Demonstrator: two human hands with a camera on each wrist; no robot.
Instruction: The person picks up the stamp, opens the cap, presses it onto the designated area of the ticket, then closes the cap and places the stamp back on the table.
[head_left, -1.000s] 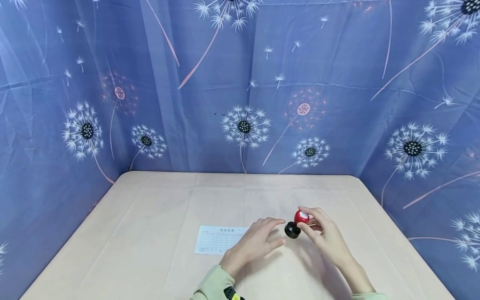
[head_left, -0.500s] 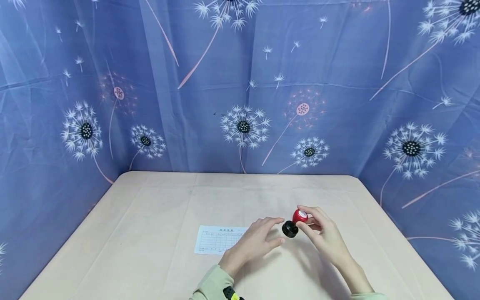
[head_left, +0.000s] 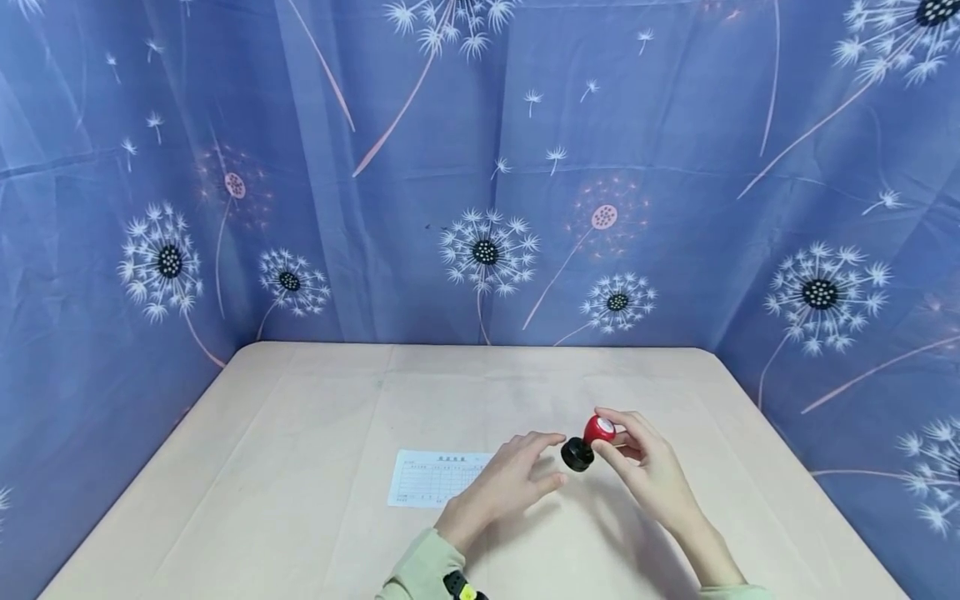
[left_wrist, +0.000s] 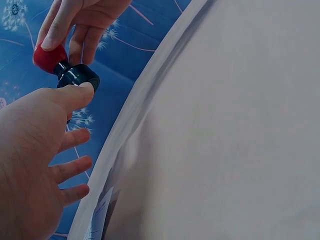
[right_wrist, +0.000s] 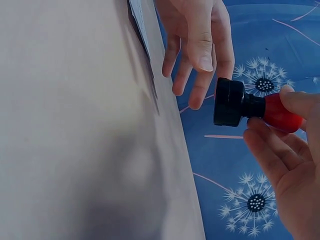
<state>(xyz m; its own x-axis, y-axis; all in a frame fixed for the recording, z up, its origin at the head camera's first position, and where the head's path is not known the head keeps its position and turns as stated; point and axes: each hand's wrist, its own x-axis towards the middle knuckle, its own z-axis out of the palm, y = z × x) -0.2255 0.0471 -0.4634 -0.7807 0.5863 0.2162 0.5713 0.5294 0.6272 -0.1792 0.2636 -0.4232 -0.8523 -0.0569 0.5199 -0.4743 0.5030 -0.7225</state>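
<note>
My right hand (head_left: pixel 654 477) pinches the round red knob of a stamp (head_left: pixel 597 429) between thumb and fingers, above the table. The stamp is tilted, and its wide black base (right_wrist: pixel 229 103) points toward my left hand (head_left: pixel 504 480). That hand has its fingers spread and the thumb apart from them, close to the base. In the head view a small gap shows between the left fingertips and the base; in the left wrist view the thumb tip (left_wrist: pixel 86 89) overlaps the base, so contact is hard to judge. Under the left hand lies a printed form (head_left: pixel 427 479), partly covered.
A cream cloth covers the table (head_left: pixel 300 417). Blue curtains (head_left: pixel 375 208) with dandelion prints stand behind it and at both sides. A black and yellow watch (head_left: pixel 463 587) sits on the left wrist.
The stamp in my right hand has shifted slightly left and up, its black base tipping more toward the left hand. My left hand has stayed almost still.
</note>
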